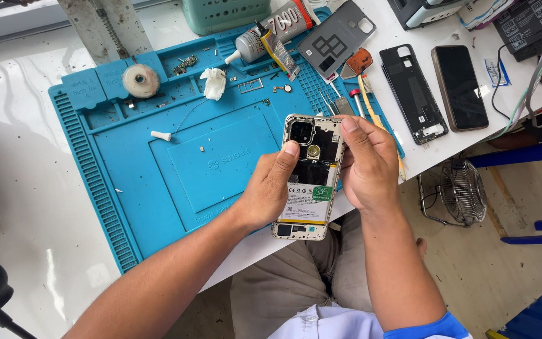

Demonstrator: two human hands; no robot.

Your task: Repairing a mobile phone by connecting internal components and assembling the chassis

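Observation:
An opened smartphone (307,188) with its back cover off shows a black camera block, a battery with a green label and a pale gold frame. My left hand (270,191) grips its left side, thumb resting near the camera block. My right hand (366,164) holds the right side, with a fingertip pressing at the top right corner. The phone is lifted just above the near right corner of a blue silicone repair mat (158,163).
On the mat lie a white tape roll (140,80), a crumpled tissue (214,83), glue tubes (270,34), tweezers and small screws. A grey back cover (337,39), a black phone frame (413,93) and a dark phone (459,86) lie on the white table. A small fan (463,191) stands on the floor.

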